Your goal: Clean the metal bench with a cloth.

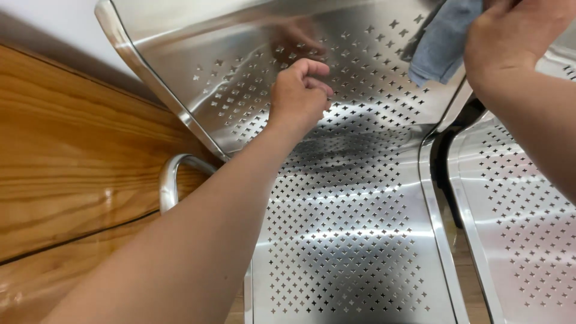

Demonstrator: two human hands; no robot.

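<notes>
A shiny perforated steel bench seat [354, 240] with a curved backrest [240, 90] fills the view. My left hand [300, 93] hovers in front of the backrest with its fingers curled into a loose fist and nothing visible in it. Up at the top right, my right hand [510, 39] grips a grey-blue cloth [441, 42], which hangs against the upper right part of the backrest. The left hand's reflection shows in the polished metal above it.
A second perforated steel seat [522, 210] adjoins on the right, across a dark gap. A curved metal armrest [171, 180] sits at the left edge of the seat. Glossy wooden panelling [66, 156] lies to the left, below a white wall.
</notes>
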